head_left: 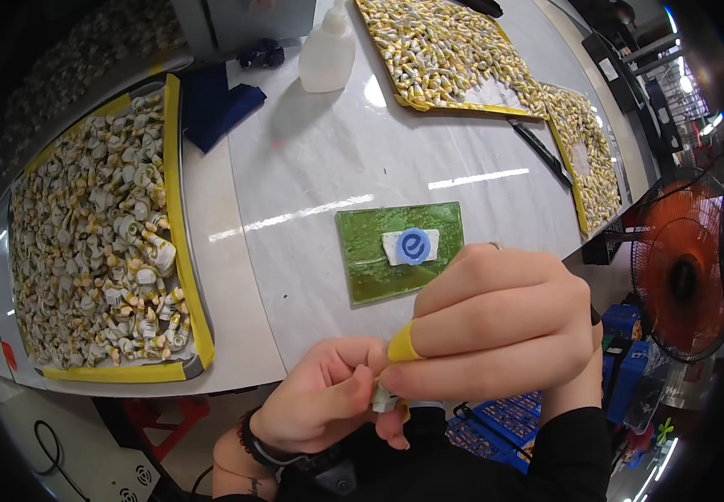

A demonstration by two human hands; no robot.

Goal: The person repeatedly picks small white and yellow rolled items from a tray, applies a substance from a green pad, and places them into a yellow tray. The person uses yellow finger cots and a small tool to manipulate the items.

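Both hands meet low in the middle of the head view, just over the near table edge. My left hand [328,397] is closed, its thumb and fingers pinching a small whitish figurine piece [385,399]. From the right, my right hand [504,326] curls over with its fingertips at the same piece; a yellow band wraps one finger. The fingers hide much of the piece. Beyond them lies a green rectangular plate [362,284] with a glossy surface. On it sits a white pad [391,248] bearing a round blue stamp-like piece [413,246].
Yellow-edged trays of small figurine pieces stand at left [179,226], at the back [479,107] and at far right [581,209]. A white bottle [328,54], blue cloth [220,113] and black pen-like tool [540,152] lie around. An orange fan [680,263] stands right.
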